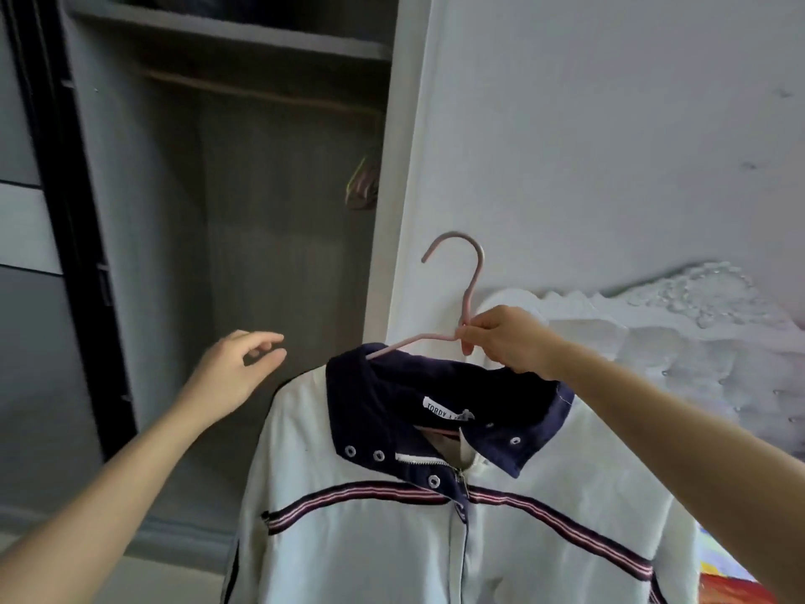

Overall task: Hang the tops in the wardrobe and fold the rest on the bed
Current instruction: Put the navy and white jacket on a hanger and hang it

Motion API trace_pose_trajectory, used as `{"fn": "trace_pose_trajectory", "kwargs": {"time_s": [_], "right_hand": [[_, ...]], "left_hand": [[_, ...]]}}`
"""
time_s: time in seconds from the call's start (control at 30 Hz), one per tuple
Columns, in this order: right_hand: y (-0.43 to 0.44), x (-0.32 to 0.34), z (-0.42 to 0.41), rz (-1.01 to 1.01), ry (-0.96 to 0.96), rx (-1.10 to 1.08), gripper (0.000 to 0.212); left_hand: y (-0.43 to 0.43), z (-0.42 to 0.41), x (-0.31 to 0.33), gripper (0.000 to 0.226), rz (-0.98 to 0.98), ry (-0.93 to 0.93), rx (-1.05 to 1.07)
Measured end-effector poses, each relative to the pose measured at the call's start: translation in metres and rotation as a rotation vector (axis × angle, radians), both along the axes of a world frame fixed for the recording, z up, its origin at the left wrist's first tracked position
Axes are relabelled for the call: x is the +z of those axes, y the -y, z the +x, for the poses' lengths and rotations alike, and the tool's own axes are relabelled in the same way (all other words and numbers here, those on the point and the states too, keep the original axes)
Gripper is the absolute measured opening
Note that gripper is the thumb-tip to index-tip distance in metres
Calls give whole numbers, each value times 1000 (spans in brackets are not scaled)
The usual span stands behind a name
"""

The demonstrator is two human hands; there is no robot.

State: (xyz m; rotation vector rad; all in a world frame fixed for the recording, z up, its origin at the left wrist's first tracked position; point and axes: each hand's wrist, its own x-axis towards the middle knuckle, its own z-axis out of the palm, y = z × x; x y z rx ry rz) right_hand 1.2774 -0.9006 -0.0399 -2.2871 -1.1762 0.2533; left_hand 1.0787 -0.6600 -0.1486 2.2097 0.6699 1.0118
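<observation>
A white zip jacket (pixel 370 538) with a navy collar and a striped chest band hangs on a pink hanger (pixel 472 272) in front of me. My right hand (pixel 507 340) pinches the hanger at the base of its hook, holding the jacket up. To the left of the collar, my left hand (pixel 235 372) floats free with loosely curled fingers and holds nothing. The open wardrobe (pixel 261 211) lies behind it, and its wooden rail (pixel 261 91) runs across near the top.
Several empty hangers (pixel 361 185) hang at the rail's right end. A shelf (pixel 226 32) sits above the rail. The dark sliding door (pixel 56 211) stands at the left. A white padded headboard (pixel 653 324) and a bit of colourful bedding (pixel 732 577) are at the right.
</observation>
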Motion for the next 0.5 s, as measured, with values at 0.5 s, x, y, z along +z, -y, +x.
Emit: {"fn": "trace_pose_trajectory", "kwargs": {"time_s": [0.5], "right_hand": [[-249,-35,13,32,-204,-22,33]], "left_hand": [[-163,-97,-38,35,-130,-78,309]]}}
